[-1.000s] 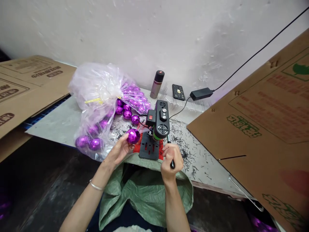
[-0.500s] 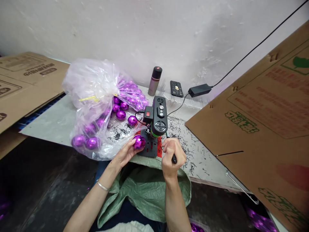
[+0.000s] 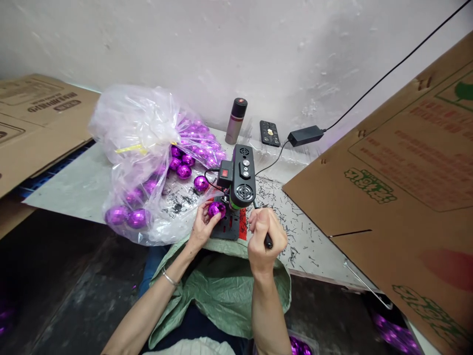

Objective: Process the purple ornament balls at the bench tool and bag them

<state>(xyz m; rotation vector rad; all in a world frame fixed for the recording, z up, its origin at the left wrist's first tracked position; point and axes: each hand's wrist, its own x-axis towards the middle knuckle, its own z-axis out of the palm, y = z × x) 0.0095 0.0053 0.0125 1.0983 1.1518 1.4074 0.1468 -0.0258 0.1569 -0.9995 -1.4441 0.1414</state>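
A shiny purple faceted ball [image 3: 217, 209] sits in the fingers of my left hand [image 3: 202, 225], close beside the head of a small black bench machine [image 3: 244, 175]. My right hand [image 3: 266, 236] is closed around the machine's black lever handle [image 3: 268, 241], whose rod runs up toward the machine's side. The machine stands on a black slotted base plate [image 3: 231, 229] over a red patch of the table. Where the ball meets the machine is partly covered by the machine's head.
A clear plastic bag [image 3: 129, 123] of purple balls lies open on the left. Behind stand a bottle [image 3: 236, 121], a phone [image 3: 269, 133] and a power adapter [image 3: 306, 135]. Black clippings litter the table [image 3: 303, 222]. Cardboard boxes [image 3: 399, 162] flank both sides; green cloth [image 3: 221, 291] covers my lap.
My left hand has moved the ball slightly upward, nearer the machine's head, and its fingers have turned around it. My right hand stays on the lever handle.
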